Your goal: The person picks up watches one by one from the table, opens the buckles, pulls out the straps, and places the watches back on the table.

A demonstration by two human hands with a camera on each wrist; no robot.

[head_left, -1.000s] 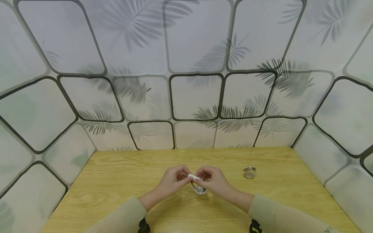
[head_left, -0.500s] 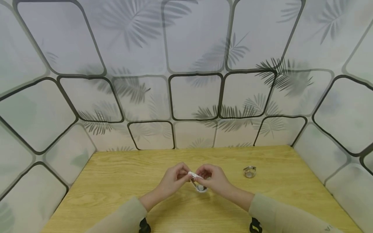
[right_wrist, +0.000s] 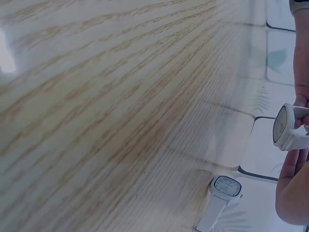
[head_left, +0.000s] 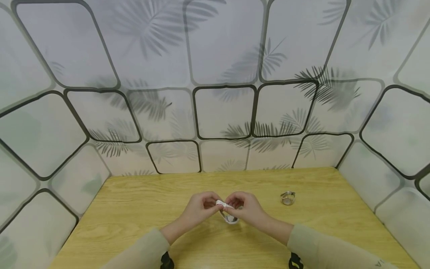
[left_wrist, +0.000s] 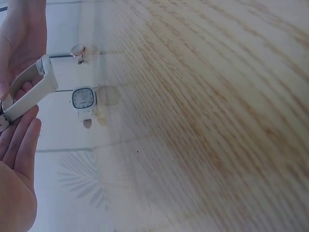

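Note:
Both hands hold a white wristwatch [head_left: 231, 220] in front of me, its white strap bent into a loop. My left hand [head_left: 198, 207] pinches one part of the strap at the top. From the other side my right hand [head_left: 246, 209] pinches the strap between thumb and fingers. The watch's round face [right_wrist: 280, 124] shows in the right wrist view, hanging below the fingers. At the left edge of the left wrist view, a metal buckle [left_wrist: 4, 120] sits by the fingertips. Fingers hide part of the strap.
A second white watch with a squarish face [left_wrist: 83, 98] stands on the wood-grained table [head_left: 141, 209], beyond the hands. Further right lies a gold-coloured watch [head_left: 287, 198]. Patterned panels [head_left: 225, 112] with leaf prints enclose the table at back and sides.
The hands and the held watch have shifted only slightly, a little up and then back down. Both hands keep their pinch on the strap. The gold-coloured watch stays in place.

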